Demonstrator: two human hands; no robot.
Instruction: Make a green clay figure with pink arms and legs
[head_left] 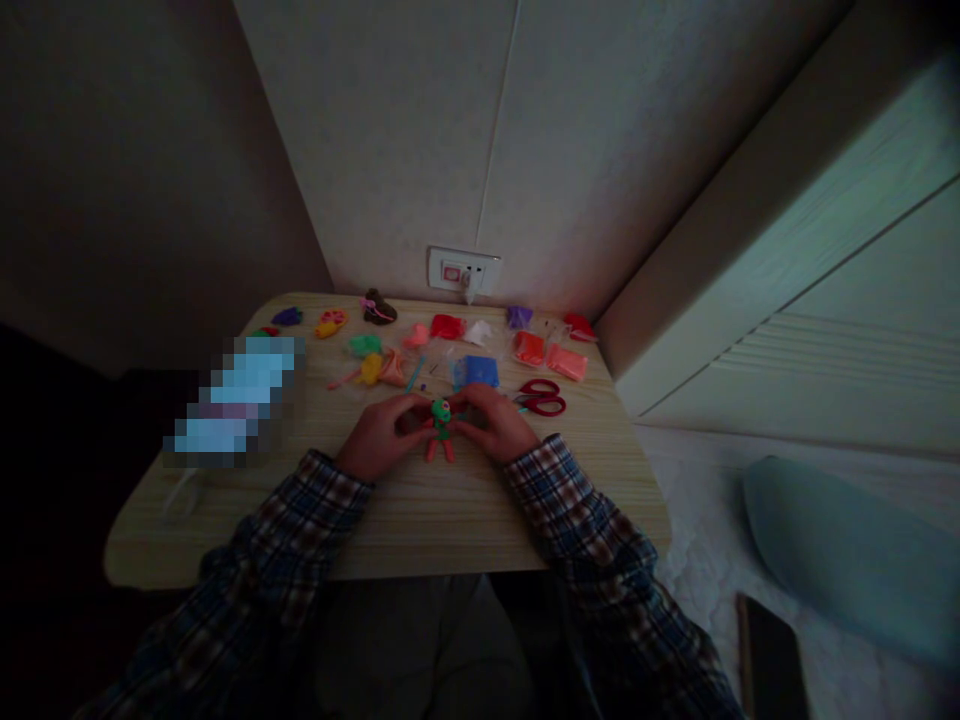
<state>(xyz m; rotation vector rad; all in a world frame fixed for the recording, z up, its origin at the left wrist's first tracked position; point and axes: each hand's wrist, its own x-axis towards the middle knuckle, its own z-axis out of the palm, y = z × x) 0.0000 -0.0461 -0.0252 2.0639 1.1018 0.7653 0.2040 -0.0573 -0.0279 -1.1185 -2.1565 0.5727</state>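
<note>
A small clay figure (441, 424) with a green head and body and pinkish-orange legs is held upright above the wooden table (420, 520). On its left side my left hand (384, 432) pinches it between thumb and fingers. My right hand (498, 422) grips it from the other side, fingertips at the head and body. Red-handled scissors (546, 397) lie just beyond my right hand. Past the figure are a blue clay packet (480, 371), a yellow clay lump (369, 369) and a thin blue stick (415, 373).
Along the table's back lie red (448, 326), orange (529, 348) and pink (567, 362) clay packets, plus a brown clay piece (379, 308). A lit, blurred-out screen (236, 400) stands at left. A wall socket (463, 271) holds a plug. A dark phone (772, 660) lies at lower right.
</note>
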